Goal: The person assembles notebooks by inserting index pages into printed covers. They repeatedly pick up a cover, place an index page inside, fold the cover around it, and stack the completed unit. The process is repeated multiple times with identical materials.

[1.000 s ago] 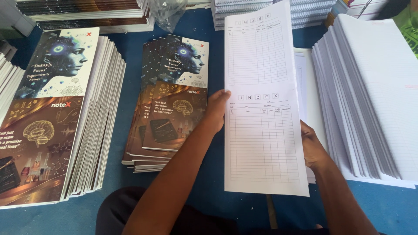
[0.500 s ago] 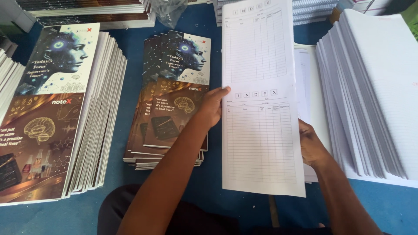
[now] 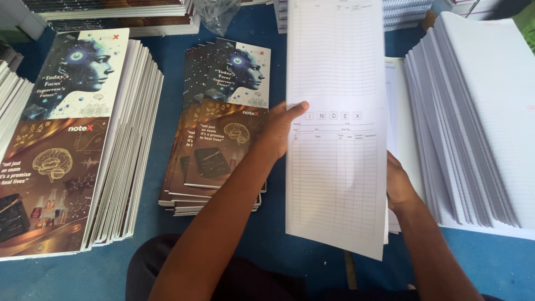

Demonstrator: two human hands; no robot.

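A long white printed sheet (image 3: 337, 167) with ruled table lines is held upright over the blue table. My left hand (image 3: 281, 131) grips its left edge near the middle, thumb on the front. My right hand (image 3: 400, 184) holds the right edge from behind, mostly hidden by the sheet. Under the sheet lies a low pile of similar white sheets (image 3: 397, 111). Just left of my left arm sits a short stack of dark illustrated covers (image 3: 217, 122) showing a head and a brain.
A taller stack of the same illustrated covers (image 3: 72, 139) stands at the left. A thick fanned stack of white ruled paper (image 3: 479, 122) fills the right. More stacks (image 3: 111, 11) and a crumpled plastic bag (image 3: 218, 12) lie along the far edge of the blue table (image 3: 167, 100).
The sheet has risen and tilted more upright toward the camera, its top edge now leaving the frame. Both hands kept their grip and moved up slightly.
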